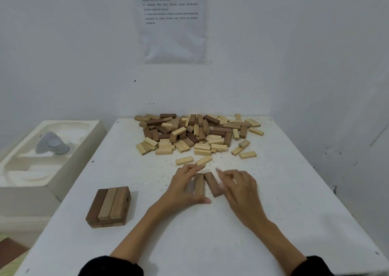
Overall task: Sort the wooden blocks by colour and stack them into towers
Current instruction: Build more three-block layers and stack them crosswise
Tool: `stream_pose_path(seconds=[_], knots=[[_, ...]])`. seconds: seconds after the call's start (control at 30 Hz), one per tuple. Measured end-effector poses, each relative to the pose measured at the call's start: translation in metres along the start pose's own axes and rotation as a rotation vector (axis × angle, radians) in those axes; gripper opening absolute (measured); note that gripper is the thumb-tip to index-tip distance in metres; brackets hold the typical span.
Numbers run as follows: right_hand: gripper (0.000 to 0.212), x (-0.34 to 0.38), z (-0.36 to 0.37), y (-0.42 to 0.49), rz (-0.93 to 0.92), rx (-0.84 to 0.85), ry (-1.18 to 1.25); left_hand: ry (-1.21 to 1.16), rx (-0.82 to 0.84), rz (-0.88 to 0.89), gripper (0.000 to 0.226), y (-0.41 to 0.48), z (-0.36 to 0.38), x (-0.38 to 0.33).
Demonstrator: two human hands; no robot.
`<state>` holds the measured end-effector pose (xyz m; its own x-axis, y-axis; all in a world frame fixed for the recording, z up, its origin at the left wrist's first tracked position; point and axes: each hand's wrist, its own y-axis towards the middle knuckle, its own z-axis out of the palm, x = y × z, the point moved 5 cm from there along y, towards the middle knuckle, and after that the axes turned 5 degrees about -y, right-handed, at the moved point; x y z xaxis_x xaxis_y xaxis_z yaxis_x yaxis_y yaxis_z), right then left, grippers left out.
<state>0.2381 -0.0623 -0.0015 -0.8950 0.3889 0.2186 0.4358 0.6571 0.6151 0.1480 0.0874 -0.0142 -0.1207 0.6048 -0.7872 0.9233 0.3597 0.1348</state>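
Observation:
A mixed pile of pale, tan and dark brown wooden blocks (197, 135) lies at the far side of the white table (210, 233). Two pale blocks (184, 160) lie loose just in front of it. Three brown blocks lie side by side at the middle, the mid one (199, 184) tan and the right one (213, 184) darker and angled. My left hand (185, 188) spans them, fingers at their far ends and thumb at the near end. My right hand (240, 189) is blurred, its fingers loose beside the right block. A low two-layer brown stack (109, 206) stands at the near left.
A white foam box (42, 170) holding a grey object (51, 143) stands left of the table, below its level. A printed sheet (171, 21) hangs on the back wall. The right wall runs close along the table's right edge.

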Motion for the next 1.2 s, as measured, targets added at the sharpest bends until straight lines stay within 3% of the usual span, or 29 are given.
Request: stream_pose_path(seconds=[0.07, 0.17, 0.33, 0.43, 0.53, 0.6, 0.7, 0.9, 1.2], knots=[[0.042, -0.014, -0.008, 0.005, 0.134, -0.042, 0.058, 0.001, -0.004, -0.019, 0.095, 0.003, 0.0, 0.002], [0.033, -0.034, 0.0, 0.002, 0.287, 0.085, 0.098, 0.041, -0.018, -0.008, 0.097, 0.006, 0.001, -0.002], [0.031, -0.024, 0.007, 0.003, 0.279, 0.215, 0.066, 0.076, -0.017, 0.036, 0.088, 0.01, 0.002, -0.006], [0.048, -0.02, 0.01, 0.01, 0.285, 0.31, 0.126, 0.068, -0.01, 0.045, 0.085, 0.011, 0.003, -0.005], [0.057, -0.033, 0.007, 0.017, 0.305, 0.391, 0.474, 0.053, -0.008, 0.046, 0.089, 0.009, 0.002, -0.004], [0.075, -0.042, 0.008, 0.02, 0.256, 0.581, 0.63, 0.055, -0.006, 0.044, 0.09, 0.009, 0.001, -0.004], [0.095, -0.047, 0.009, 0.024, 0.15, 0.804, 0.585, 0.066, -0.012, 0.043, 0.087, 0.009, 0.001, -0.006], [0.081, -0.045, 0.02, 0.025, 0.115, 0.678, 0.505, 0.096, -0.041, 0.054, 0.083, 0.008, 0.003, -0.008], [0.097, -0.04, 0.02, 0.024, 0.138, 0.637, 0.43, 0.05, 0.031, 0.03, 0.1, 0.01, 0.002, -0.005]])
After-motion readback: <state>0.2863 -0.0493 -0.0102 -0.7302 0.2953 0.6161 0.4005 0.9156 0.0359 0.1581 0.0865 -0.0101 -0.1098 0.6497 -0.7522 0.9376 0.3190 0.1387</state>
